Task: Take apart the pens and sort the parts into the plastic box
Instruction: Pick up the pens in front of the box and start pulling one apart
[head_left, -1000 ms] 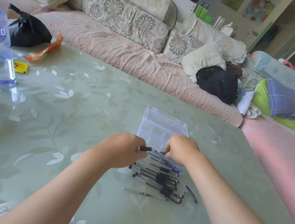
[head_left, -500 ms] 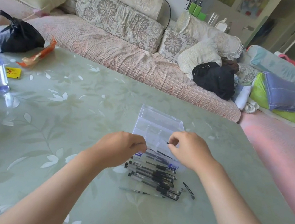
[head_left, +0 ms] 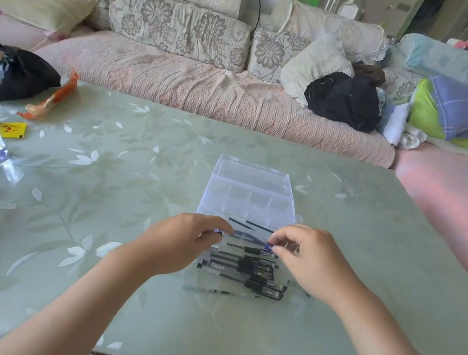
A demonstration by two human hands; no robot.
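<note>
Left hand (head_left: 183, 246) pinching one end of a blue pen (head_left: 247, 237), right hand (head_left: 311, 263) pinching the other, both knuckles up

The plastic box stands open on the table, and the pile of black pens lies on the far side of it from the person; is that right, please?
Not quite. The head view shows the pile of black pens on the near side of the plastic box, between it and the person. The box does stand open on the table.
</note>
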